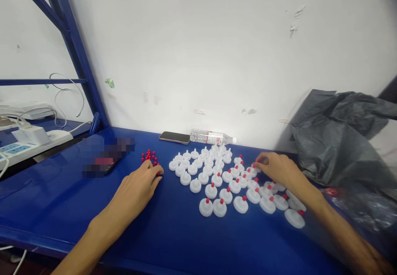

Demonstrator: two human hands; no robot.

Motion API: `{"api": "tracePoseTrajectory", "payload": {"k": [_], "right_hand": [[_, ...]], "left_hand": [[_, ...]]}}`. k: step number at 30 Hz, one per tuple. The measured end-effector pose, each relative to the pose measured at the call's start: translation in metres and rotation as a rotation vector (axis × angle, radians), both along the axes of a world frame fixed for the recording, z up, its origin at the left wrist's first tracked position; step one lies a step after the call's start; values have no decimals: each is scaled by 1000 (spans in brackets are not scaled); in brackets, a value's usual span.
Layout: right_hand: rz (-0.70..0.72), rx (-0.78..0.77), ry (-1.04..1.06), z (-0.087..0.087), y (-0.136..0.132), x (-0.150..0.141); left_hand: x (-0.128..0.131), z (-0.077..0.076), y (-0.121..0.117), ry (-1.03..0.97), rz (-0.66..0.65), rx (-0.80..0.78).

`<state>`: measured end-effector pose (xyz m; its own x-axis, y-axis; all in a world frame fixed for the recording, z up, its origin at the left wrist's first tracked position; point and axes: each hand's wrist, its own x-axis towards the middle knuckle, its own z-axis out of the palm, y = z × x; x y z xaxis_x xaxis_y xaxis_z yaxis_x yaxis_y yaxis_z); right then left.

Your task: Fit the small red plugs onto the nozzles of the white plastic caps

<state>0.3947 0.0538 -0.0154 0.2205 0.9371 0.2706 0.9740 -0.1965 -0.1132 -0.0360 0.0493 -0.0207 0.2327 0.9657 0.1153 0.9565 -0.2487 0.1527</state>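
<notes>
Behind our blue table (167, 233) stands a white wall (192, 51). Our left hand (139, 182) curls at red caps (149, 154), partly covering them; our right hand (274, 165) bends its fingertips at one blurred, red-tipped disc (254, 171). Whether either grasps something, we cannot tell. White discs (185, 179) lie between.

The left hand (138, 186) and the right hand (277, 168) are both bare, with slender fingers (157, 170). The left forearm (80, 248) and right forearm (341, 225) are bare too, slim and rounded; finer detail is too small to make out.
</notes>
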Motion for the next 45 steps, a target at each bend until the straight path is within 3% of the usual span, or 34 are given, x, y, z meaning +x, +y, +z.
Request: {"api": "tracePoseTrajectory", "payload": {"k": [3, 7, 13, 16, 19, 28, 32, 38, 45], "right_hand": [[10, 13, -4, 4, -5, -5], [110, 229, -67, 17, -13, -21], [545, 467, 14, 24, -31, -75], [821, 450, 59, 19, -45, -104], [971, 366, 95, 15, -59, -126], [978, 49, 52, 11, -69, -143], [972, -3, 27, 13, -68, -148], [1030, 155, 26, 13, -69, -148], [1049, 497, 52, 11, -71, -147]], "left_hand": [[0, 1, 0, 14, -6, 4], [1, 3, 0, 24, 3, 27], [-1, 2, 0, 13, 8, 52], [-3, 1, 1, 24, 7, 53], [-3, 1, 1, 31, 5, 42], [9, 4, -5, -157, -33, 210], [11, 3, -4, -284, -103, 220], [10, -4, -2, -423, -296, 366], [25, 9, -21, -576, -377, 278]]}}
